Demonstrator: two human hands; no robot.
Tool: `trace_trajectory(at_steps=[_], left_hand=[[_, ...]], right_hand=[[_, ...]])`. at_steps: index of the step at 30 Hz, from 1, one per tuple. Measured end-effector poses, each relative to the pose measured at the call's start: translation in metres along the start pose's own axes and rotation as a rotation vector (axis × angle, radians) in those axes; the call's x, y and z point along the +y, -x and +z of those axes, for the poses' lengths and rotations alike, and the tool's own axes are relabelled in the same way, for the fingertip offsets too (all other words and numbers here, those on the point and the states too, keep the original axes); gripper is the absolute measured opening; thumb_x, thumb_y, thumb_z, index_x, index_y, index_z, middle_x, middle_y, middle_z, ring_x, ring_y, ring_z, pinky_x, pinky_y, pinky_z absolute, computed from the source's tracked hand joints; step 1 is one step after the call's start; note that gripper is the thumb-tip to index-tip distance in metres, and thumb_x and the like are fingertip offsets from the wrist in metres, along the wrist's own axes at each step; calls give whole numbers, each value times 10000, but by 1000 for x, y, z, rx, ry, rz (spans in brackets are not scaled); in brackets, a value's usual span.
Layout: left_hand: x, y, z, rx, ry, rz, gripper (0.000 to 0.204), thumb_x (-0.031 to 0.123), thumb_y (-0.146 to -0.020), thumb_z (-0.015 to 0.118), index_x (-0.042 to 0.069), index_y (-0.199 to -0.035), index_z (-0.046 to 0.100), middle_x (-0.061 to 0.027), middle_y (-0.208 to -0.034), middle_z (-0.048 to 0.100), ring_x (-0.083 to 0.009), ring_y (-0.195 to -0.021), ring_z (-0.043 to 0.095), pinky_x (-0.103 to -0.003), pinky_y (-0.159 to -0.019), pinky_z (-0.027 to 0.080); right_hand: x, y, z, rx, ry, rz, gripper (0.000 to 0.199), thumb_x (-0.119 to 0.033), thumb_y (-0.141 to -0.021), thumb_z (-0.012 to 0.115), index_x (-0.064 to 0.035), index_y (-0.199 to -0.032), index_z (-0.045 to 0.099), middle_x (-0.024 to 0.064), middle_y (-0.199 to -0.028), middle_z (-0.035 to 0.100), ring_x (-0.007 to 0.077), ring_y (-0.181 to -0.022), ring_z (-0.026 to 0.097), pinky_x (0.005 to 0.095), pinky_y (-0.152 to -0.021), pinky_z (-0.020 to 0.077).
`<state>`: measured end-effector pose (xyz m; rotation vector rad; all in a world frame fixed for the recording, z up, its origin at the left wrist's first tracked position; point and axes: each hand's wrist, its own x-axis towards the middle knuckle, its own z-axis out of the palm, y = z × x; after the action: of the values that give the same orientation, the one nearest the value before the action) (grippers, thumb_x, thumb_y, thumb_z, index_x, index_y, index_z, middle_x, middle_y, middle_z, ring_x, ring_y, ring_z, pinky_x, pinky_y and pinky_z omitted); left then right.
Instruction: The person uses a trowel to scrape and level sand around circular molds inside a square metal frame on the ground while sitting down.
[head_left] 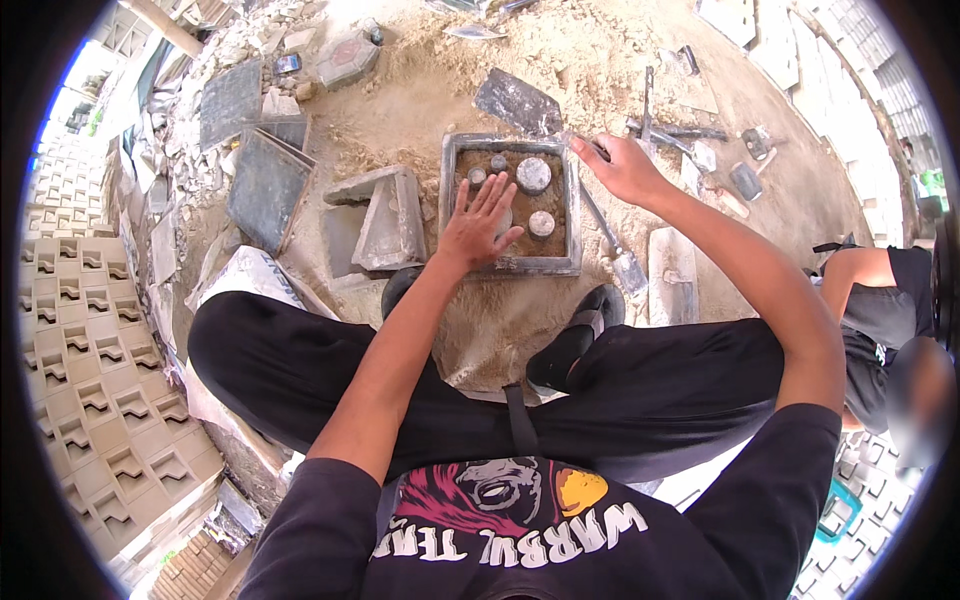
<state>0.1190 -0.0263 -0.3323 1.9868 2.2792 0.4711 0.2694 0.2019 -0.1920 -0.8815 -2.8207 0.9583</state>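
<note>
Left hand (pixel 480 228) is spread flat, palm down, over the left half of a sand-filled frame; whether the palm presses on what is below cannot be told. Right hand (pixel 622 168) has its fingers curled around the handle of a trowel (pixel 516 100), just beyond the frame's far right corner.

Pale patterned blocks (pixel 110 380) fill much of the left side. Sandy ground (pixel 420 100) spreads around the work, with loose rubble (pixel 180 100) at the upper left. At the right edge is part of another person (pixel 880 300). Dark panels (pixel 268 190) lie left of the work, near the rubble.

Between and ahead of the worker's 2 dark shoes (pixel 565 350) sits the square frame (pixel 525 266). Just left of it is a gray angular form (pixel 390 225). A pale oblong tool (pixel 672 275) lies to the right, and a narrow trowel (pixel 628 270) rests between it and the frame.

Inside the frame, 2 wide round pieces with pale tops (pixel 533 175) stand in the sand (pixel 560 205), and 2 smaller gray round pieces (pixel 498 162) sit near the fingertips.
</note>
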Motion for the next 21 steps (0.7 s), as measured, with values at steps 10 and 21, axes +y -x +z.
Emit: trace_trajectory(at_steps=[10, 21], left_hand=[[28, -22, 12, 25, 2, -15, 788, 571, -931, 441, 106, -1532, 235, -105, -1616, 158, -235, -1499, 120, -567, -1179, -20], [-27, -116, 14, 106, 103, -283, 732, 547, -973, 388, 53, -1501, 275, -158, -1596, 194, -301, -1491, 133, -579, -1174, 13]], right_hand=[[31, -5, 6, 46, 76, 60, 695, -631, -923, 494, 48, -799, 574, 246, -698, 599, 363, -675, 611, 446, -643, 460], [83, -73, 25, 50, -29, 504, 644, -455, -999, 429, 134, -809, 606, 261, -633, 621, 359, -579, 662, 461, -722, 538]])
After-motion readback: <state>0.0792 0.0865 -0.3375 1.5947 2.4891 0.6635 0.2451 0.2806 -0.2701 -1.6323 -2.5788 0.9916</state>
